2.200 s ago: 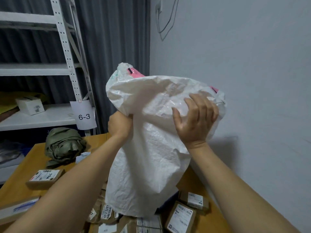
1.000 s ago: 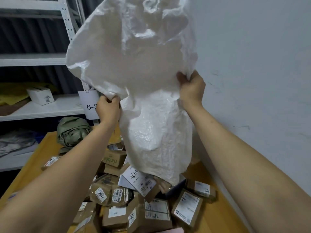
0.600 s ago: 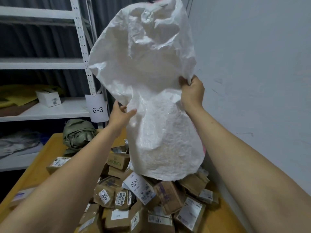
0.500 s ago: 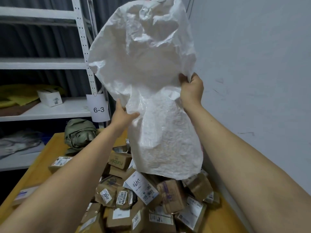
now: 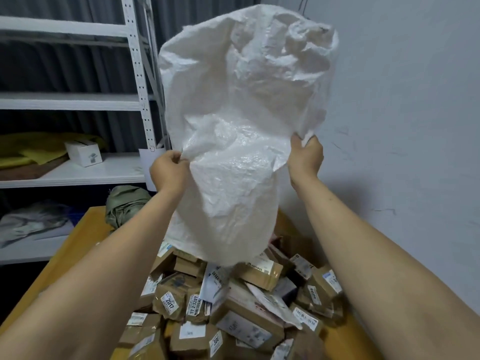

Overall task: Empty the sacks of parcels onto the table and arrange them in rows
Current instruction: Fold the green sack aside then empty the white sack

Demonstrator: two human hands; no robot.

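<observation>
Sack (image 5: 233, 126), white woven, upended over parcels (image 5: 233, 307) on table (image 5: 78, 245): left hand (image 5: 168, 172) and right hand (image 5: 306, 157) pinch its cloth (fingers curled); probably best lifted clear, then shaken.

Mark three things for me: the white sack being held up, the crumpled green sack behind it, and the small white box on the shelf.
white sack (image 5: 241, 126): head view, crinkled middle of its side.
green sack (image 5: 126, 203): head view, upper folds of the bundle.
small white box (image 5: 83, 153): head view, its front face.

sack (image 5: 241, 120) above parcels (image 5: 233, 302) heaped on table (image 5: 78, 245)
</observation>
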